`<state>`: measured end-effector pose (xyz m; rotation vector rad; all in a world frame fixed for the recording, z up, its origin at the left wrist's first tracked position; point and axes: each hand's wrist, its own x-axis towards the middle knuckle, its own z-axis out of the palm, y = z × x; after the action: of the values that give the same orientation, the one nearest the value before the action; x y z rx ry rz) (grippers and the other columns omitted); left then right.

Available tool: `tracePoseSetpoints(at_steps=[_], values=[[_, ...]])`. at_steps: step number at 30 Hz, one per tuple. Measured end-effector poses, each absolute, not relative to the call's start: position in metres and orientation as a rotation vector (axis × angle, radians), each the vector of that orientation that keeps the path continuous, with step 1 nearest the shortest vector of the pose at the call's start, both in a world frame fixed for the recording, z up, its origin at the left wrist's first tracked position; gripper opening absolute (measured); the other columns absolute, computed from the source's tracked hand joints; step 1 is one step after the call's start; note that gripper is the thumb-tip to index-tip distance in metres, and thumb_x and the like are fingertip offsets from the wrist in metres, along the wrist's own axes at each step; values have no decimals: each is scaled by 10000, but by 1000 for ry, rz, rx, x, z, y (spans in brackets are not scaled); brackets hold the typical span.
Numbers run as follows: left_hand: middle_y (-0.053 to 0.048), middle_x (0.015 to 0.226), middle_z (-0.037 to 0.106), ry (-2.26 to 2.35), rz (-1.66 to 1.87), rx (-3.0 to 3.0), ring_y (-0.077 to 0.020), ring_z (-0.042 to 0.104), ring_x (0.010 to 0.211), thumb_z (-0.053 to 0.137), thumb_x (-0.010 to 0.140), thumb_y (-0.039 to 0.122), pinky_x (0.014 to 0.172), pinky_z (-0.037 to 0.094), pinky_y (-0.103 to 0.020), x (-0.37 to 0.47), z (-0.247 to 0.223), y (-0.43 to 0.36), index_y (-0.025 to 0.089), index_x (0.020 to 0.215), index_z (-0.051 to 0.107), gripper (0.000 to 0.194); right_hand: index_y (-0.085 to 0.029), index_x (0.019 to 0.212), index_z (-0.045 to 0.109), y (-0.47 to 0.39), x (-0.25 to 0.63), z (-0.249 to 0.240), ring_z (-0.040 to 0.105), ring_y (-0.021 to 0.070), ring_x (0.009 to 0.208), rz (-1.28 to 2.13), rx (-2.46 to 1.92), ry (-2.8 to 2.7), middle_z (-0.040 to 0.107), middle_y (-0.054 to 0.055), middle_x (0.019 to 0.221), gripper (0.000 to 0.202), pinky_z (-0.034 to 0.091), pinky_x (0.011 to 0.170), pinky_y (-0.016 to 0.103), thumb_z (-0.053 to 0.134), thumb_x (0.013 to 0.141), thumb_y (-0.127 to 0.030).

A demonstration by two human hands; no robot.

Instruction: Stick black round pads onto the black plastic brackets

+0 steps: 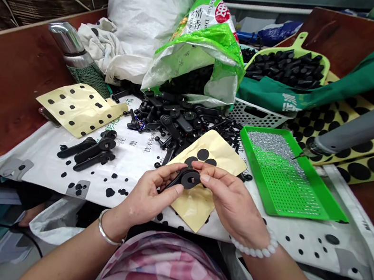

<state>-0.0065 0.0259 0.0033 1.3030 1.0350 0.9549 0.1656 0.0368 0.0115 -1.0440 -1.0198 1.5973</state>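
Observation:
A black plastic part (187,178) with a round, disc-like end and a longer arm is held up over the front of the table. My left hand (148,193) grips it by the arm, thumb on top. The thumb and forefinger of my right hand (235,206) close on the right edge of the round end; whether they also pinch a loose pad I cannot make out. Right behind and below lies a yellowish backing sheet (196,209) with several black round stickers (203,154). To the left, several similar black parts (94,150) lie grouped together.
A pile of black parts (179,121) spills before a green-and-white bag (204,41). At right are a green tray (271,198) of small metal pieces and a grey electric screwdriver (367,123). A metal flask (67,39) and a dotted sheet (73,105) stand left.

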Motion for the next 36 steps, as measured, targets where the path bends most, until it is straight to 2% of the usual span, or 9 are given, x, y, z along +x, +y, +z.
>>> tracePoseSetpoints(at_steps=[6, 14, 23, 30, 36], values=[[-116, 1090, 642, 1031, 962, 1283, -218, 586, 972, 601, 783, 243, 826, 457, -296, -5, 2, 26, 111, 1190, 532, 433, -206, 839, 700, 36, 166, 10, 516, 204, 1080, 1590, -1066, -1024, 635, 60, 1094, 143, 333, 973, 370, 650, 738, -295], [-113, 1076, 647, 1013, 963, 1266, -215, 588, 949, 599, 790, 263, 809, 465, -294, -9, -1, 26, 116, 1183, 542, 423, -201, 883, 697, 37, 169, 12, 549, 195, 1030, 1638, -1091, -976, 622, 63, 1141, 188, 325, 992, 395, 643, 738, -307], [-114, 1133, 634, 936, 1001, 1239, -218, 575, 1030, 617, 786, 276, 906, 426, -301, -7, -3, 25, 129, 1177, 554, 423, -194, 828, 701, 38, 166, 10, 557, 172, 982, 1639, -1078, -953, 636, 56, 1104, 153, 373, 937, 342, 664, 715, -290], [-125, 1133, 635, 989, 1001, 1281, -213, 589, 1022, 607, 783, 233, 905, 446, -302, -5, 0, 25, 105, 1169, 537, 413, -184, 726, 678, 37, 165, 9, 540, 180, 1016, 1628, -1064, -949, 632, 56, 1090, 100, 370, 944, 347, 662, 720, -282], [-115, 1104, 656, 1023, 1031, 1297, -222, 606, 1009, 644, 742, 221, 908, 461, -323, -1, 2, 25, 124, 1128, 566, 406, -188, 745, 685, 37, 165, 9, 542, 188, 1021, 1610, -1091, -961, 631, 58, 1090, 111, 363, 946, 351, 655, 719, -291]])
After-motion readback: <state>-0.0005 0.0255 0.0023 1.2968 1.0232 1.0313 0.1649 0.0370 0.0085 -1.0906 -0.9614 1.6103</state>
